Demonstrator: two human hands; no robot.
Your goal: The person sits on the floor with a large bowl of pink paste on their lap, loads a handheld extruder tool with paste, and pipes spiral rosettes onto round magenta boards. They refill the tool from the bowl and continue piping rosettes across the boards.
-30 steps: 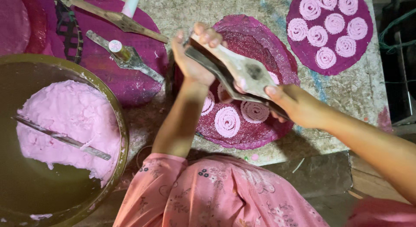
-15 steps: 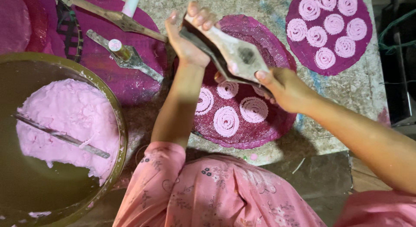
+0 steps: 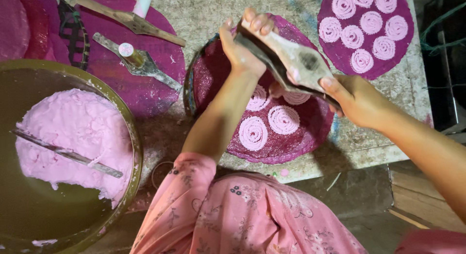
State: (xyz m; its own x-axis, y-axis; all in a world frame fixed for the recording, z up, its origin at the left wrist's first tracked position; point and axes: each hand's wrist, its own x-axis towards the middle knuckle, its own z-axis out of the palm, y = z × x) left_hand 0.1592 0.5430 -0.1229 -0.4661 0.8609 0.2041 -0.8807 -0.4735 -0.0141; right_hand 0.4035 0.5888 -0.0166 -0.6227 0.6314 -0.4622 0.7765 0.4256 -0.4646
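Observation:
A wooden dough press (image 3: 291, 57) is held over a round purple mat (image 3: 310, 132). My left hand (image 3: 242, 45) grips its far end and my right hand (image 3: 352, 98) grips its near end. Under the press, pink spiral coils (image 3: 284, 119) lie on the mat, with another coil (image 3: 252, 132) beside them. Part of the mat and some coils are hidden behind the press and my left arm.
A big metal bowl (image 3: 131, 137) of pink dough with a stick across it sits at left. A second purple mat (image 3: 335, 50) with several coils lies at top right. Spare press parts (image 3: 138, 60) rest on a purple mat at top left.
Both hands and the press have shifted up and to the right over the mat. More of the laid coils show under the press.

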